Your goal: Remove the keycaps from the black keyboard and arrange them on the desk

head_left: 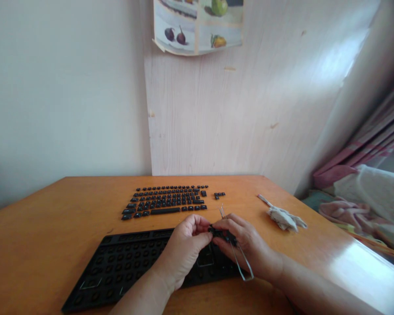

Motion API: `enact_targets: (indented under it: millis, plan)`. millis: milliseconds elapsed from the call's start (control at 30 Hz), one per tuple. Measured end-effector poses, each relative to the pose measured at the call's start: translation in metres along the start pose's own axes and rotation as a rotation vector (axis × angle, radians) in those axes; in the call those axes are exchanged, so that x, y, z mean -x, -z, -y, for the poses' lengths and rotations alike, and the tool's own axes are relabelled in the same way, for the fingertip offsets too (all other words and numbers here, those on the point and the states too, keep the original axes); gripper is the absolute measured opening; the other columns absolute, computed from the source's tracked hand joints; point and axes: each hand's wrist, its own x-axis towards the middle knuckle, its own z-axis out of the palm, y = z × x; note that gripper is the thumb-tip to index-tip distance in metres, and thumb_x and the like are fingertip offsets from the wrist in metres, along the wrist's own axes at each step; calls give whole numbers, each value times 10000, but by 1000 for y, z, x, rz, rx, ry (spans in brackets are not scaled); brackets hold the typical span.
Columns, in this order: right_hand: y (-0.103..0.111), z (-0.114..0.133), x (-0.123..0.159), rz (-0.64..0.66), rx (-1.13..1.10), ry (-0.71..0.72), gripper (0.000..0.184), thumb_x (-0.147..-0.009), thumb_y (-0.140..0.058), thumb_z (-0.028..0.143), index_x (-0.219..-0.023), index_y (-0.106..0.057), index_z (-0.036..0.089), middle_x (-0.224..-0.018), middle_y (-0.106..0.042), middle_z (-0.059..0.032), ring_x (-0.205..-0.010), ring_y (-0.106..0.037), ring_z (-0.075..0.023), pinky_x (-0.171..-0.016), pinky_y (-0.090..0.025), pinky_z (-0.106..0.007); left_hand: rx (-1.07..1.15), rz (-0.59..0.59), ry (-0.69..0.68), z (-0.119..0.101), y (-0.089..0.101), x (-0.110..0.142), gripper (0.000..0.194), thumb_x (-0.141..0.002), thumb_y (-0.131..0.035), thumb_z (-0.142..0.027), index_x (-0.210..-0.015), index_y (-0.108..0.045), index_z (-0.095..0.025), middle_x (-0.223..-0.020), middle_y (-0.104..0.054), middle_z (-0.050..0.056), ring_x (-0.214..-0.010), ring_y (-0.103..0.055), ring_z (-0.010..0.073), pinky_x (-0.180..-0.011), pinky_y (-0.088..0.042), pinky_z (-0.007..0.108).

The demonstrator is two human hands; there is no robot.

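Observation:
A black keyboard (pixel 131 258) without its keycaps lies on the table under my hands. Above its right part, my left hand (pixel 187 247) is closed, thumb and fingers pinching a small black keycap (pixel 212 229). My right hand (pixel 249 245) is closed beside it, its fingertips near the same piece. A thin wire keycap puller (pixel 247 267) runs through the right hand, its looped end hanging below and its tips pointing up. More small black pieces (pixel 229 237) show at the right fingers, partly hidden. Behind the keyboard, black keycaps (pixel 166 201) lie in rows.
A small group of keycaps (pixel 218 194) sits right of the rows. A crumpled grey-white cloth (pixel 285 218) lies at the right, with a thin handle (pixel 264 200) beside it. The orange-brown table (pixel 36 236) meets a wall at the back. Bedding (pixel 344 214) is beyond the right edge.

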Motion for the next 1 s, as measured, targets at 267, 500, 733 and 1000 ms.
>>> enact_targets:
  millis: [267, 500, 733, 1000]
  plan:
    - [-1, -1, 0, 16, 65, -20, 214, -910, -569, 243, -1116, -624, 227, -943, -629, -63, -823, -614, -168, -724, -502, -295, -96, -27, -40, 2, 0, -1, 228, -730, -637, -134, -949, -578, -152, -900, -633, 42, -878, -575, 163, -850, -429, 297]
    - [-1, 0, 1, 20, 67, -35, 191, -910, -576, 272, -1080, -640, 213, -927, -634, -62, -802, -613, -164, -713, -495, -290, -33, -10, 4, 2, 2, -1, 215, -763, -628, -206, -964, -579, -149, -866, -628, 40, -848, -570, 161, -828, -429, 304]
    - [-3, -1, 1, 4, 66, -39, 199, -896, -608, 348, -1030, -654, 208, -898, -636, -61, -777, -609, -163, -688, -486, -278, 40, 11, 32, 5, 2, -2, 211, -747, -664, -261, -911, -581, -158, -821, -609, 21, -777, -556, 138, -758, -426, 275]
    - [1, 2, 2, 15, -47, -22, 225, -902, -575, 268, -1114, -623, 209, -923, -650, -61, -795, -612, -155, -730, -495, -279, 123, 35, 84, 3, 4, -3, 247, -733, -702, -311, -891, -578, -168, -820, -613, 12, -758, -572, 130, -749, -439, 277]
